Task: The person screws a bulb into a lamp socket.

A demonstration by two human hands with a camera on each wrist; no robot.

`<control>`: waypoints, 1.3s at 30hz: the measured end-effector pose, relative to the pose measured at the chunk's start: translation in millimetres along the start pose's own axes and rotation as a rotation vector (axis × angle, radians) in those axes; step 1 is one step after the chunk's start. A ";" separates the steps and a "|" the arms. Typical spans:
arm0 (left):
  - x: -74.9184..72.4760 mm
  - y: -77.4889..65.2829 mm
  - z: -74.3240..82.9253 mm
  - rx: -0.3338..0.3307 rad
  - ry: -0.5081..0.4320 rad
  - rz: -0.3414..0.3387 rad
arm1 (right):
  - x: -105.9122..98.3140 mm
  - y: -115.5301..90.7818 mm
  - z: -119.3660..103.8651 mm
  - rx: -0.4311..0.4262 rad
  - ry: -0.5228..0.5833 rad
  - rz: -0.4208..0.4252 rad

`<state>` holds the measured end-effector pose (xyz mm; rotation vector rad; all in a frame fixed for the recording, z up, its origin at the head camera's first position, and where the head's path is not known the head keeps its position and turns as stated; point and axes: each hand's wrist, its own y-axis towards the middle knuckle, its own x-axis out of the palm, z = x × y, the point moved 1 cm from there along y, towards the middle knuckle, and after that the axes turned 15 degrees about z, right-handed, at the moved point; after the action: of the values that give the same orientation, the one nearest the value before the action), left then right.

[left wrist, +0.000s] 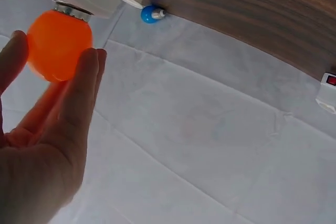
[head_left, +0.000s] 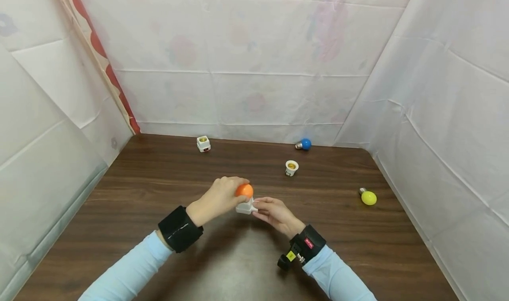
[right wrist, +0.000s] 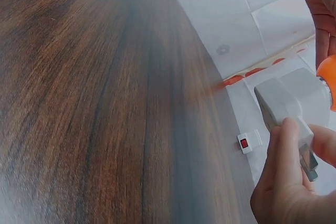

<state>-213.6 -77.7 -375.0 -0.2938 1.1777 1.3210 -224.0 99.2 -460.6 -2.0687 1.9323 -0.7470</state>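
Note:
Over the middle of the table, my left hand [head_left: 220, 197] pinches a round orange light bulb [head_left: 245, 190] between thumb and fingers. The bulb's metal base sits at the mouth of a white plug-in lamp socket [head_left: 244, 207], and a band of metal shows between them in the left wrist view. My right hand [head_left: 278, 215] grips this socket from the right, thumb and fingers around its plug end. Metal prongs [right wrist: 308, 163] stick out past the fingers in the right wrist view. Part of the bulb [right wrist: 327, 74] is cut off there by the frame edge.
A square white socket with a red switch [head_left: 203, 144] stands at the back left. Toward the back right are a round white socket [head_left: 291, 168] and a blue bulb [head_left: 305, 144]. Further right lies a yellow bulb [head_left: 368, 198]. White sheeting [head_left: 254, 62] walls the table's back and sides.

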 end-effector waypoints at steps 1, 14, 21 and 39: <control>-0.6 0.5 -0.5 0.006 -0.011 -0.019 | -0.2 -0.2 -0.3 0.001 -0.003 -0.003; -10.7 7.4 -17.3 0.067 -0.226 -0.273 | -2.3 -2.2 -3.9 0.018 -0.049 -0.017; -11.8 5.9 -18.5 0.045 -0.253 -0.293 | -1.0 -0.6 -0.9 0.012 -0.046 -0.020; 4.0 -7.5 -4.0 -0.083 -0.157 0.229 | -1.3 -0.5 -4.2 -0.018 0.003 -0.007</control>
<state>-210.0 -80.6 -383.1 -0.1139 1.0484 1.5663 -225.7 101.3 -457.2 -2.0868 1.9410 -0.7372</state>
